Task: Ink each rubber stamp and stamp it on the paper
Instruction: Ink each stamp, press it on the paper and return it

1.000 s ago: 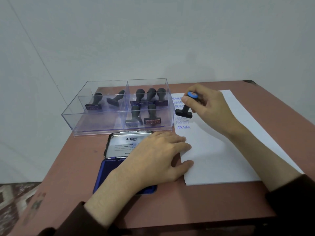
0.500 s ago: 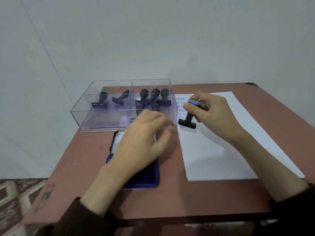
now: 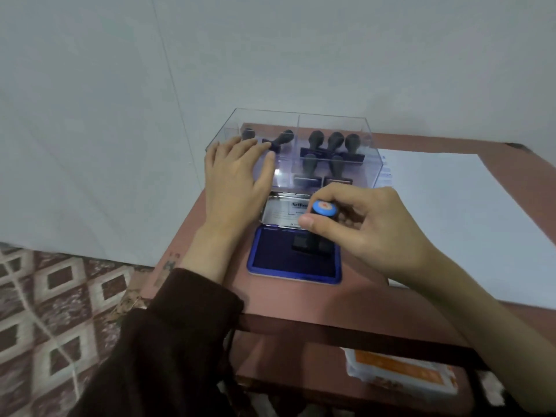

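Head view: blue-capped stamp [image 3: 323, 209] set on the ink pad [image 3: 288, 263].
The right hand [image 3: 370, 233] pinches the stamp's handle, thumb and fingers curled round it, with its base down on the open blue pad. The left hand [image 3: 237, 182] lies flat, fingers spread, against the front of the clear box [image 3: 331, 127], which holds the other stamps [image 3: 334, 142]. The paper [image 3: 451, 206] lies just right of the pad.

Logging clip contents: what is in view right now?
table: 1, reddish brown, centre
clear box: 1, transparent, two compartments, table's far side
boxed stamps: 7, dark, two in left compartment, five in right
held stamp: 1, black with blue cap, on ink pad
ink pad: 1, blue, open, before the box
paper: 1, white, right of box
packet: 1, orange-white, shelf below table
left hand: 1, fingers flat on box
right hand: 1, gripping held stamp
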`<action>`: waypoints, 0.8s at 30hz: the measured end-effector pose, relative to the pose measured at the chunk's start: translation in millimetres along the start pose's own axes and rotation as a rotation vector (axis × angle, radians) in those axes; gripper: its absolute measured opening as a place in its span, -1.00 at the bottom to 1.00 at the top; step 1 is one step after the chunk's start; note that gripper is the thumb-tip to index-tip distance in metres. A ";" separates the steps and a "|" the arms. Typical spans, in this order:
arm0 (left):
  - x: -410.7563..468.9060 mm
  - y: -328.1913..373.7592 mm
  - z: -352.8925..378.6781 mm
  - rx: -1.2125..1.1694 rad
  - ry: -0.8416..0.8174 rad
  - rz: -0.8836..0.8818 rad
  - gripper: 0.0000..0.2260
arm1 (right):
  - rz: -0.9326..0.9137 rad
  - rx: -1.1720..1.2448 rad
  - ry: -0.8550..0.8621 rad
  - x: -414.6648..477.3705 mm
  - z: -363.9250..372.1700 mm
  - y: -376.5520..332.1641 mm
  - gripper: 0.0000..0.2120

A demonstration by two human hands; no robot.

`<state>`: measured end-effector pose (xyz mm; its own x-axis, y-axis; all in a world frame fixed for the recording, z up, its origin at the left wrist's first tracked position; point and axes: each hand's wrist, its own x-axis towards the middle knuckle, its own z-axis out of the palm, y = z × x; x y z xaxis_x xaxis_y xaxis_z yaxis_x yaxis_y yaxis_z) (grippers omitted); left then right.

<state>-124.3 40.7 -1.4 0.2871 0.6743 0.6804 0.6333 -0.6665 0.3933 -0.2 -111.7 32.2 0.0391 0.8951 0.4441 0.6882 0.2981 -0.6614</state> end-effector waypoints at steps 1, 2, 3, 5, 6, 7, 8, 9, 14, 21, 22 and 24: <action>-0.2 -0.1 0.1 -0.001 0.005 0.000 -0.67 | -0.007 -0.007 -0.003 -0.2 1.5 -0.7 -0.81; -0.3 -0.2 0.2 -0.002 0.009 0.002 -0.67 | -0.010 -0.007 -0.006 -0.4 2.5 -1.2 -0.80; -0.5 -0.3 0.3 -0.002 0.012 0.004 -0.68 | -0.014 -0.011 -0.011 -0.6 3.2 -1.8 -0.81; -0.9 -0.5 0.9 -0.007 0.016 0.004 -0.68 | -0.028 -0.035 -0.022 -0.8 4.5 -2.9 -0.83; -1.1 -0.4 1.2 -0.011 0.019 0.003 -0.68 | -0.034 -0.047 -0.025 -0.8 5.1 -3.2 -0.84; -1.2 -0.1 1.3 -0.015 0.021 0.003 -0.68 | -0.038 -0.054 -0.024 -0.9 5.4 -3.6 -0.83; -1.2 -0.1 1.7 -0.015 0.023 0.005 -0.68 | -0.041 -0.058 -0.022 -1.0 5.6 -3.6 -0.83; -1.1 0.0 2.0 -0.014 0.026 0.007 -0.68 | -0.044 -0.063 -0.019 -1.3 5.7 -3.3 -0.82; -0.7 0.8 3.1 -0.017 0.040 -0.003 -0.68 | -0.064 -0.089 -0.019 -6.3 10.8 1.2 -0.80; -0.5 0.4 3.6 -0.022 0.045 -0.008 -0.68 | -0.105 -0.013 0.051 -17.5 18.9 4.0 -0.86; -0.4 0.4 3.8 -0.021 0.045 -0.008 -0.68 | -0.108 -0.014 0.065 -18.4 20.2 4.6 -0.86; -0.2 0.3 3.9 -0.017 0.042 -0.012 -0.67 | -0.114 -0.038 0.087 -19.7 22.9 5.5 -0.89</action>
<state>-121.4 41.6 -3.8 0.2488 0.6689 0.7005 0.6240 -0.6639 0.4123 -13.8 -120.1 5.9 0.0208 0.8233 0.5672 0.7186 0.3821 -0.5810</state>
